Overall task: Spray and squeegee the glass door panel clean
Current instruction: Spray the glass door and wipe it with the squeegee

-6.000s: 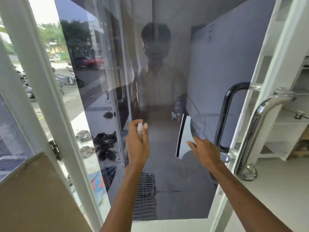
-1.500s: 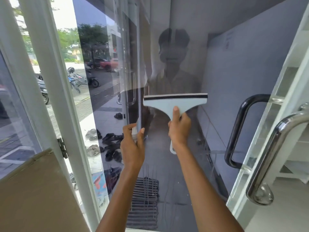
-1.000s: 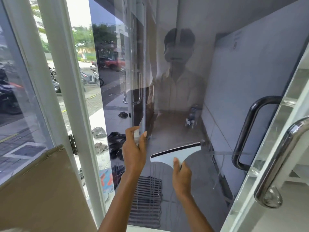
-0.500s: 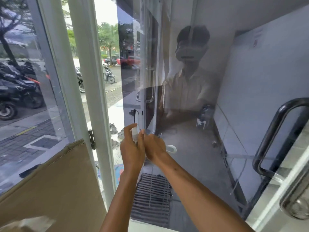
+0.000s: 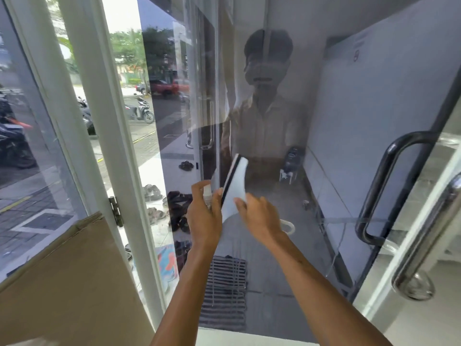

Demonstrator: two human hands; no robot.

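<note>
— Where's the squeegee (image 5: 234, 186)?
— In the right hand (image 5: 259, 218). Its fingers curl round the handle, and the white blade stands nearly upright above them, black edge turned toward the left hand (image 5: 203, 216).
— And that one?
— Wrapped round a small white spray bottle (image 5: 207, 193), 1 finger arched over the top.
— Is the blade on the glass door panel (image 5: 262, 108)?
— The glass is just beyond the fingers, but I can't tell if they touch.

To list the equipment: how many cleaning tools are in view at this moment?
2. A small spray bottle is held in the left hand. A white squeegee is held in the right hand. Both are close before the glass door. Others may be out of view.
</note>
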